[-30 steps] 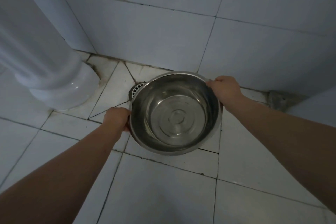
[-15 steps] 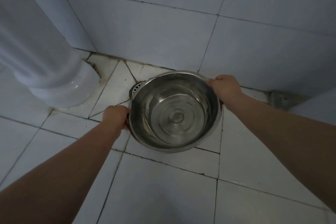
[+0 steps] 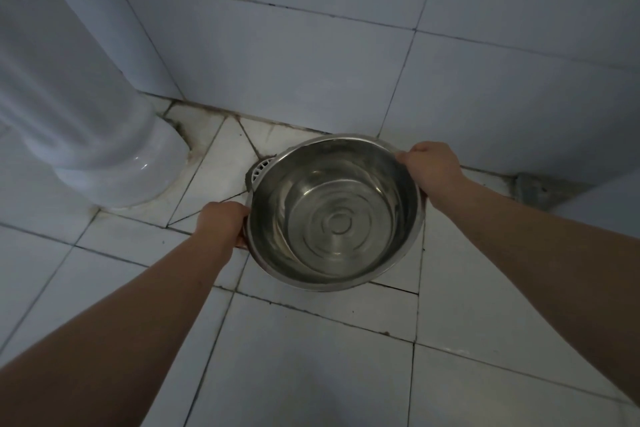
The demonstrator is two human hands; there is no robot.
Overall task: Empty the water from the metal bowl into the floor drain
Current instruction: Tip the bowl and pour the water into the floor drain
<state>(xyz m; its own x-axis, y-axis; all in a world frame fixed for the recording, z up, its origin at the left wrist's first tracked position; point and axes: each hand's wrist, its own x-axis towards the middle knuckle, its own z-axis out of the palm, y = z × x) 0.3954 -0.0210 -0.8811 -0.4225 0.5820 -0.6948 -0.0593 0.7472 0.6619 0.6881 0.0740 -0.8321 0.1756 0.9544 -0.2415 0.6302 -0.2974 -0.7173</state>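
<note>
both hands on the metal bowl (image 3: 335, 215), one on each side, and it hangs in the air above the tiled floor (image 3: 311, 374). the left hand (image 3: 221, 224) grips the near-left rim with its fingers curled under the edge, knuckles up. the right hand (image 3: 431, 166) grips the far-right rim the same way, fingers wrapped over the lip. clear water sits in the bottom of the bowl, with ringed reflections showing off the steel base. the bowl looks close to level, perhaps dipped a touch toward its far-left side, though that is hard to call from this angle. the floor drain (image 3: 260, 170) peeks out just beyond the bowl's far-left edge, a pale grille mostly covered by the bowl from this view. dark grime runs along the grout lines around it. a white ceramic pedestal (image 3: 114, 163) stands off to the left, against the tiled wall (image 3: 311, 62).
</note>
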